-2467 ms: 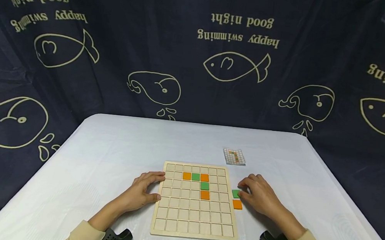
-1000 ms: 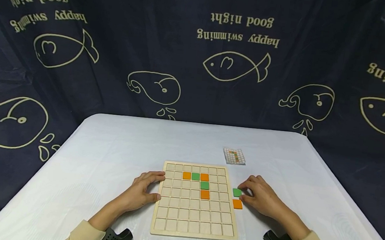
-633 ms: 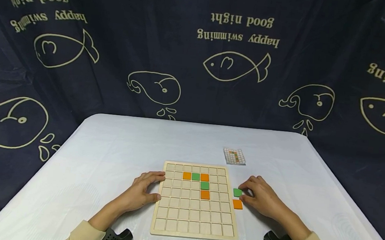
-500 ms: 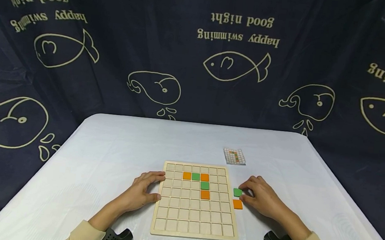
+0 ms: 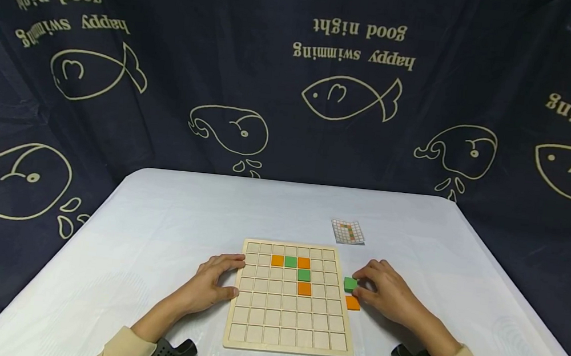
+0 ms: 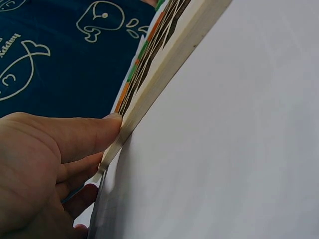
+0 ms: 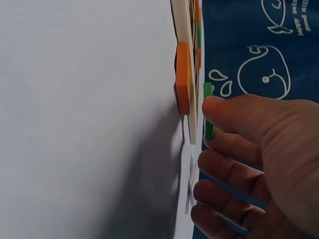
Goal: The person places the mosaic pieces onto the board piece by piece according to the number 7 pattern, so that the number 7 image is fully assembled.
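Note:
A pale wooden grid board [image 5: 288,350] lies on the table, with orange and green square tiles set in some of its cells. My left hand [image 5: 212,285] rests at the board's left edge, thumb and fingertips touching the rim, spread apart. Beyond the board's right edge, my right hand [image 5: 389,291] pinches a green tile [image 5: 350,285] between thumb and index finger. That green tile [image 7: 208,110] stands clear of the table in the right wrist view. Just nearer to me, a loose orange tile [image 5: 352,303] lies against the right rim of the board.
Behind the board's right corner lies a small paper card [image 5: 347,232] printed with a coloured grid pattern. A white cloth covers the table [image 5: 184,208]. The dark curtain [image 5: 289,144] with fish drawings hangs behind it.
Over the last moments the green tile shifted slightly right, then was lifted and came a little left in my right hand. My left hand and the board stay put.

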Demonstrator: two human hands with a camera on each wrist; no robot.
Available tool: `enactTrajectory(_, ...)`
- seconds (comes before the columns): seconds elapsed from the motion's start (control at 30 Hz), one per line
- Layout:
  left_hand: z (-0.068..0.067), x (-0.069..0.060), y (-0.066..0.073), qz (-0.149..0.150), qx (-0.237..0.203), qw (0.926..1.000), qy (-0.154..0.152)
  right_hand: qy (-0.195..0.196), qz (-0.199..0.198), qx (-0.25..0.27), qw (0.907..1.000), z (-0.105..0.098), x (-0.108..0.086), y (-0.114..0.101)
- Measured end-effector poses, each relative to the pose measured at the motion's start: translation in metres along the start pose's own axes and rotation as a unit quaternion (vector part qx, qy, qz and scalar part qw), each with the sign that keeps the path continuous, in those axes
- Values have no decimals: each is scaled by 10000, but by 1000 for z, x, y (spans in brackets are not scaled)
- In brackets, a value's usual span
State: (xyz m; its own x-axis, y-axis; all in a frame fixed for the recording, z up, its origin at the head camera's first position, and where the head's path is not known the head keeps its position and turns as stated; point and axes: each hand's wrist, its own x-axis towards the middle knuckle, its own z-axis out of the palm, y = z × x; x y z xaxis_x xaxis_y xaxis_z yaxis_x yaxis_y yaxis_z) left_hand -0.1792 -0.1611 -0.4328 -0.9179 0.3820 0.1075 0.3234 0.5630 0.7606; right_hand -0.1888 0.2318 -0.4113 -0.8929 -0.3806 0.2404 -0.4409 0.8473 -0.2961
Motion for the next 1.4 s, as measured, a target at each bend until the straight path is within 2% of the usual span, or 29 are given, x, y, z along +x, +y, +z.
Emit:
enactTrajectory(0.4, 0, 0, 0, -7, 10, 10000, 17, 117, -195, 85, 9997, 2, -2, -17)
enactTrajectory(0.97, 0, 1, 0, 90, 101, 9999, 53, 14, -494, 36, 9988, 9, -1, -50)
enactTrajectory(1.4, 0, 1, -1, 65, 123, 9999, 29, -20, -731, 28, 9973, 17, 1, -64)
